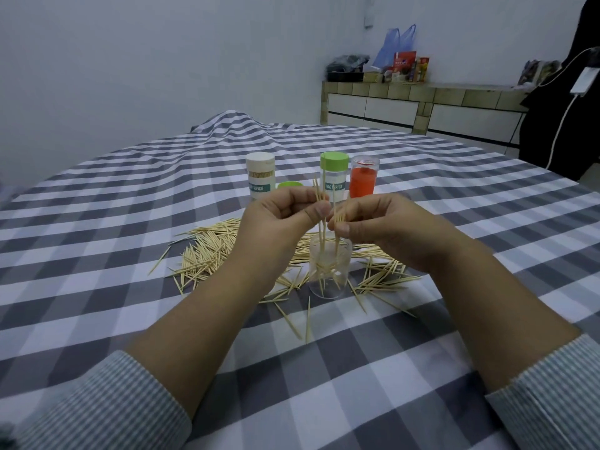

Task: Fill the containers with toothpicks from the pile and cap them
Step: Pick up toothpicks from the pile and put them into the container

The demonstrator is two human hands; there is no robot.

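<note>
- my left hand point(279, 219) and right hand point(373, 222) both pinch thin wooden toothpicks point(323, 222) over the clear plastic cup point(329, 271);
- I'd square the tips first, then drop them straight in

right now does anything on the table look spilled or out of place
Only the loose wooden toothpicks, strewn over the checked tablecloth around the clear plastic container; that is the work pile. A loose green cap lies behind the hands, between two capped containers. Nothing looks tipped or damaged.
</note>
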